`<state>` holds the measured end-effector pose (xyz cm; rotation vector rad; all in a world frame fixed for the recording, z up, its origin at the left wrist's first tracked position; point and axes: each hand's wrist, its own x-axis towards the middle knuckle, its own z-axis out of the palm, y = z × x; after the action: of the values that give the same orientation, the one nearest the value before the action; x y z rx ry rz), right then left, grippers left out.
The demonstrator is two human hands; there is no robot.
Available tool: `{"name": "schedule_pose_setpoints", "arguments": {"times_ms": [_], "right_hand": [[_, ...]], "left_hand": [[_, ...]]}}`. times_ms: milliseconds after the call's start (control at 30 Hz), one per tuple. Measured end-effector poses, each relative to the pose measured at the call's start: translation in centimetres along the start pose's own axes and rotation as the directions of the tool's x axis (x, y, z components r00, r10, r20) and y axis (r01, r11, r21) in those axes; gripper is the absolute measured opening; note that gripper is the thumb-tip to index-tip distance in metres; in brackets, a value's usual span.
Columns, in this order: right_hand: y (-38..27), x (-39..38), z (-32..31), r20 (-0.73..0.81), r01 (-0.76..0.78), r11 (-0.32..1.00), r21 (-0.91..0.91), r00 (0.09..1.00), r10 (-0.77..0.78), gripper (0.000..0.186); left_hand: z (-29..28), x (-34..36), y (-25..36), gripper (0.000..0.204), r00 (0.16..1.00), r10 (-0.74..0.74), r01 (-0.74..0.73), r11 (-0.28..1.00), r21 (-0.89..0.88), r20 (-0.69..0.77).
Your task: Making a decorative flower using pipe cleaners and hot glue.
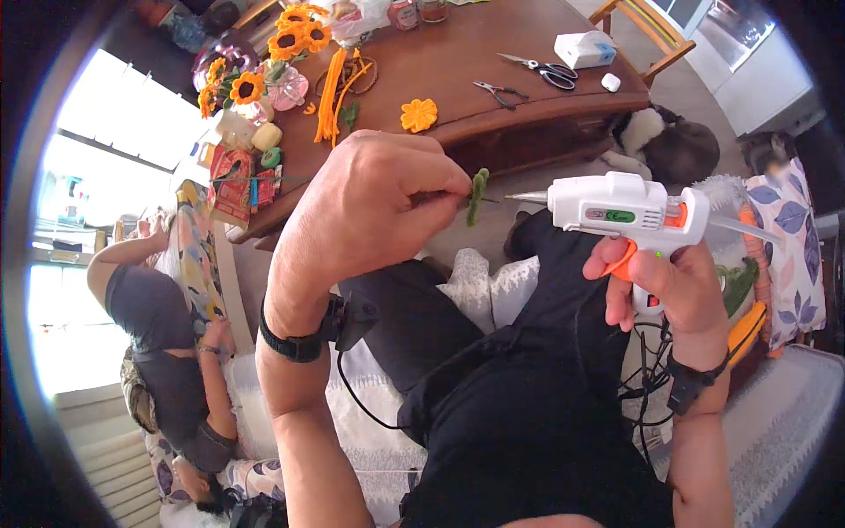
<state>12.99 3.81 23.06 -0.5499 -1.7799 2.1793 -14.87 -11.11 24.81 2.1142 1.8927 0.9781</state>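
My left hand [374, 194] is closed in a pinch on a thin stem wire, whose tip pokes out past the fingers. Near that tip sits a fuzzy green pipe cleaner piece [477, 197], curled or folded around the wire. My right hand [673, 286] grips a white hot glue gun [607, 201] with an orange trigger [622, 262], fingers at the trigger. The gun's metal nozzle [526, 197] points left at the wire tip, with a very small gap or light contact; I cannot tell which. A clear glue stick [748, 230] juts from the gun's back.
On the brown table [475, 53] lie an orange pipe cleaner flower [419, 115], orange pipe cleaners [330, 97], pliers [500, 94], scissors [550, 72] and a white box [585, 50]. Sunflowers [286, 42] stand at far left. Another person [167, 308] is at left; cables [647, 370] hang by my right wrist.
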Motion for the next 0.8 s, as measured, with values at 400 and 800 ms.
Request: {"name": "schedule_pose_setpoints", "arguments": {"times_ms": [400,800], "right_hand": [[-0.3,-0.8,0.2,0.008,-0.009,0.998,-0.068,1.000,0.009,0.050],[-1.0,-1.2,0.4,0.008,-0.050,0.995,-0.089,0.999,0.051,0.053]], "left_hand": [[-1.8,-1.6,4.3,0.013,0.991,0.133,-0.119,0.883,0.454,0.000],[-2.6,-0.8,5.1,0.014,0.979,0.152,-0.197,0.881,0.429,0.136]]}}
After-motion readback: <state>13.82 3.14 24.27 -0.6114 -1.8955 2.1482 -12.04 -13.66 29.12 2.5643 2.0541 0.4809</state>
